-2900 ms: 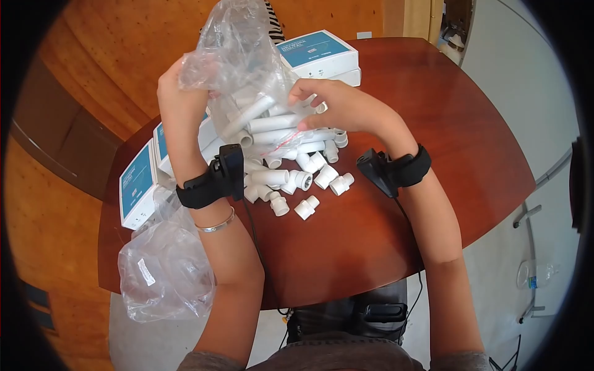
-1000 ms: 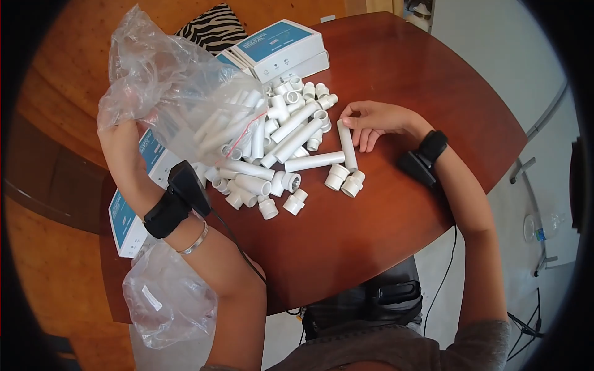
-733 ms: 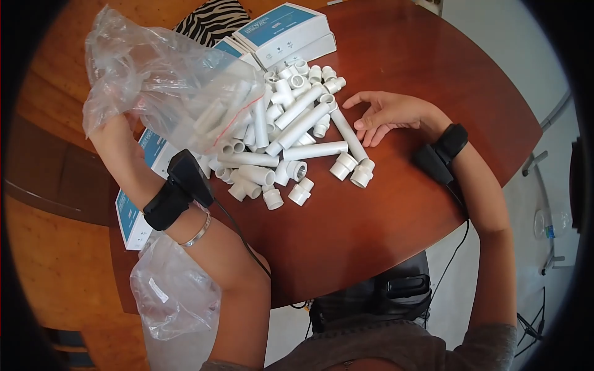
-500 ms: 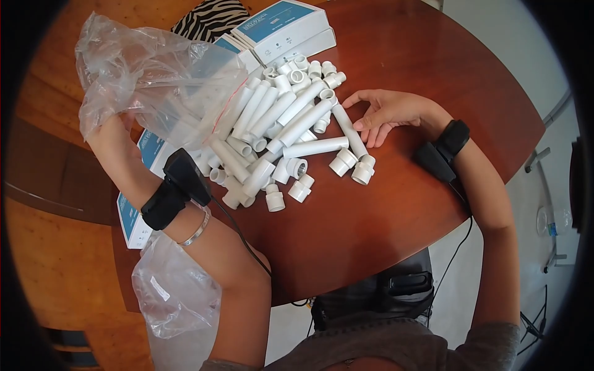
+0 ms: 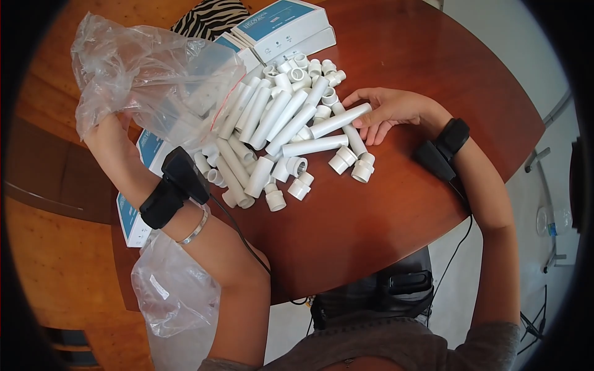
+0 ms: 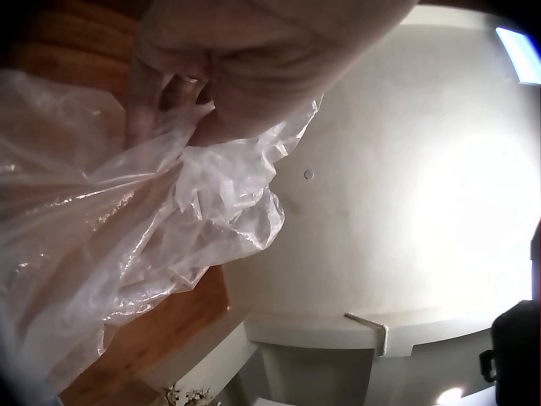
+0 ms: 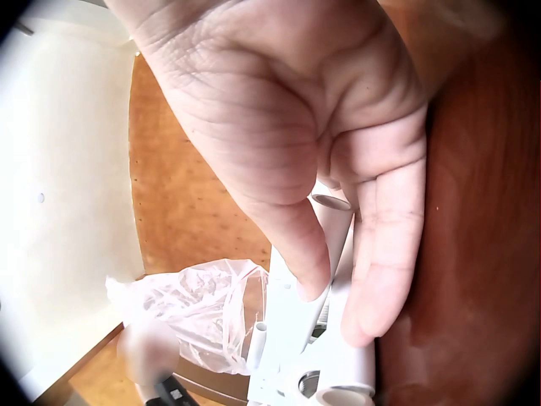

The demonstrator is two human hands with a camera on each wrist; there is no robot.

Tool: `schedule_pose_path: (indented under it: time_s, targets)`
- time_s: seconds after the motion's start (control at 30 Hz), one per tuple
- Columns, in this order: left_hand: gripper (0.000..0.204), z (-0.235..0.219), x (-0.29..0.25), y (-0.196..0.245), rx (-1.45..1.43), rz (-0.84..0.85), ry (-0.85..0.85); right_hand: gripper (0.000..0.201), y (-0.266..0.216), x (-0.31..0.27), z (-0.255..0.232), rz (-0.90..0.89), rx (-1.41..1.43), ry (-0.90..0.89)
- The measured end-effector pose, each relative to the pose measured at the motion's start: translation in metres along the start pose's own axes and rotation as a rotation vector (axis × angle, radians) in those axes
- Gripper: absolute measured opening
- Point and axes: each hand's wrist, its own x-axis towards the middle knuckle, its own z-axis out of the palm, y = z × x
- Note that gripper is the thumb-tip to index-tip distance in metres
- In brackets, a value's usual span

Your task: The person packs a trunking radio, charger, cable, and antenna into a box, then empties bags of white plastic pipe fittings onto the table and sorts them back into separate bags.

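My left hand [image 5: 111, 137] grips the gathered end of a clear plastic bag [image 5: 154, 74], raised and tilted at the left of the pile. In the left wrist view the fingers bunch the bag's film [image 6: 144, 228]. The bag's mouth, with a red strip, faces right over white plastic pipes [image 5: 291, 114] heaped on the table. At the heap's right edge rests my right hand [image 5: 396, 108], fingers relaxed. One pipe [image 5: 340, 121] reaches the thumb, and its end [image 7: 332, 201] shows between thumb and fingers in the right wrist view. Another pipe [image 5: 357, 139] lies under it by the fingertips.
White pipe fittings [image 5: 300, 185] lie at the heap's front and back. Blue-and-white boxes [image 5: 284, 28] stand behind, with another box [image 5: 133, 219] at left. A second plastic bag [image 5: 176, 287] hangs at the table's left edge. The wooden table [image 5: 346, 229] has a curved edge.
My left hand moved the bag left, and several pipes slid out onto the heap. My right hand let go of a pipe, setting it down; another pipe has come to rest against the thumb.
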Motion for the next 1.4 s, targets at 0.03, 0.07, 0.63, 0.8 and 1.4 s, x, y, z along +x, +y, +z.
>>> schedule_pose_path:
  time_s: [0.03,0.07,0.63,0.8,1.4]
  targets:
    - [0.037,0.0,0.0,0.001,0.0,-0.001,0.0,0.057,-0.001,0.0,0.001,0.003,-0.003,0.003]
    - [0.037,0.001,0.0,0.0,-0.007,0.012,0.006,0.057,-0.001,0.001,0.0,0.011,-0.001,0.002]
    - [0.038,-0.006,0.006,-0.002,-0.066,0.113,0.034,0.044,-0.001,0.003,-0.001,0.019,-0.064,0.018]
    - [0.037,-0.006,0.006,-0.002,-0.074,0.099,0.043,0.047,0.004,0.006,-0.005,0.007,-0.04,-0.002]
    - [0.034,0.015,-0.001,0.014,-0.537,-0.056,-0.094,0.047,-0.002,0.005,-0.006,-0.117,0.021,0.021]
